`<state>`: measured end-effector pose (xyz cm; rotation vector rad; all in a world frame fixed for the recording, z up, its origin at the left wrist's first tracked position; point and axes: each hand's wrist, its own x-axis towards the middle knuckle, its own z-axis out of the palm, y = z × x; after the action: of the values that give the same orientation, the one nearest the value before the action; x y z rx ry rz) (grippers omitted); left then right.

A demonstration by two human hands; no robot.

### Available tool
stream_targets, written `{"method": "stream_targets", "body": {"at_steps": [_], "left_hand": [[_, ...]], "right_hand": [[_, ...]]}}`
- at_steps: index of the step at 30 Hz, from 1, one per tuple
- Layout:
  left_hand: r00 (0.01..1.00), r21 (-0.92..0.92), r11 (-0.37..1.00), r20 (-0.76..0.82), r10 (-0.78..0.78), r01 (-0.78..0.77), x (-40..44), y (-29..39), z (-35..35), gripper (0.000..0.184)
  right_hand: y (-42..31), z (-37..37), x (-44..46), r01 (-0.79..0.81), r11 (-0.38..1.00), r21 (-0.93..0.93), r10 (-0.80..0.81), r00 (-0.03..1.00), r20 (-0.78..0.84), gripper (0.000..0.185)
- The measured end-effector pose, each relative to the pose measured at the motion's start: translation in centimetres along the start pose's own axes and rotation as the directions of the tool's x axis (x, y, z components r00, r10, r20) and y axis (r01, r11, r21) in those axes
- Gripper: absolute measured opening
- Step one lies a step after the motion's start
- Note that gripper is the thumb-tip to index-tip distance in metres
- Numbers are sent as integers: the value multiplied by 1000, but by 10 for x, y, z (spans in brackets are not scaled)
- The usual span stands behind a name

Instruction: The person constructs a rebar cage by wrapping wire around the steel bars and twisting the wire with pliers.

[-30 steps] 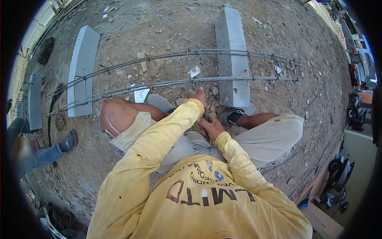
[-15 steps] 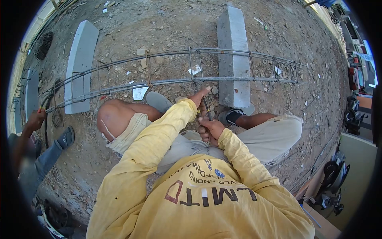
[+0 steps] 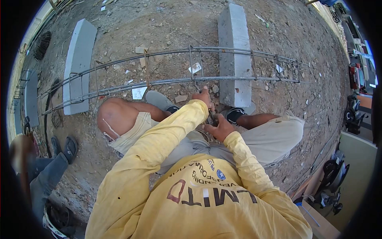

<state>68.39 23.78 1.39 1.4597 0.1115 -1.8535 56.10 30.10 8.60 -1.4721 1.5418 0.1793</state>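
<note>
A long rebar cage (image 3: 171,81) of thin steel bars and square stirrups lies across in front of me on concrete blocks. My left hand (image 3: 202,96) is closed just below its near bar, beside a stirrup. A thin dark piece sticks up from these fingers toward the bar; what they hold is hard to make out. Lower and to the right, my right hand (image 3: 221,128) is wrapped round dark-handled pliers (image 3: 211,118). The pliers point up toward my left hand, and their jaws are hidden.
Under the cage are a right concrete block (image 3: 234,89) and a left concrete block (image 3: 75,79). White scraps (image 3: 139,93) and stones lie on the dirt. A co-worker's legs (image 3: 49,171) are at far left. A board (image 3: 356,171) and clutter stand at right.
My left hand has gone from outstretched fingers to a closed grip near the bar. My right hand has moved slightly right with the pliers. The co-worker's hand has left the cage's left end.
</note>
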Motion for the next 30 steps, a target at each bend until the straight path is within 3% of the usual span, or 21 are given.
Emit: {"method": "stream_targets", "body": {"at_steps": [1,2,5,6,9,15,18,21,24,26,27,28,30], "left_hand": [[997,89,996,-74,27,-20,8,-4,3,47],[987,179,983,-147,60,-33,16,-8,4,57],[954,339,941,-287,85,18,-3,3,13,66],[932,407,913,-329,153,-7,12,-7,10,66],[897,543,839,-350,269,-40,46,-26,-4,65],[973,294,955,-205,107,-43,-4,0,4,60],[973,228,972,-205,107,-58,-6,2,3,58],[978,235,971,-187,92,-47,5,-5,-1,55],[989,310,951,-137,51,-6,48,-21,-21,53],[1000,276,961,-4,16,-14,15,3,-21,51],[996,129,992,84,-9,-2,-4,12,-19,50],[986,-4,999,165,-37,39,-10,15,-20,43],[952,-193,974,303,-52,115,-13,16,-21,36]], "right_hand": [[0,8,-3,61,990,-129,-76,991,-111,72],[-3,17,-5,3,981,-196,-30,990,-135,77],[-24,36,-3,-91,989,-118,48,945,-324,73],[-15,41,6,-59,997,-56,36,939,-341,64],[-23,31,15,-159,985,-71,142,969,-201,54],[-17,26,15,-103,948,-302,41,978,-207,45],[-19,25,14,-111,965,-239,54,971,-235,44],[-8,18,18,-84,975,-205,47,983,-178,42],[9,10,34,26,980,-196,-13,998,69,38],[-1,-5,31,-17,1000,-21,22,970,241,33],[-6,-10,29,-49,997,63,26,945,327,31],[0,-6,31,-127,928,350,-31,910,413,29],[9,5,32,-331,545,770,-206,837,506,26]]}}
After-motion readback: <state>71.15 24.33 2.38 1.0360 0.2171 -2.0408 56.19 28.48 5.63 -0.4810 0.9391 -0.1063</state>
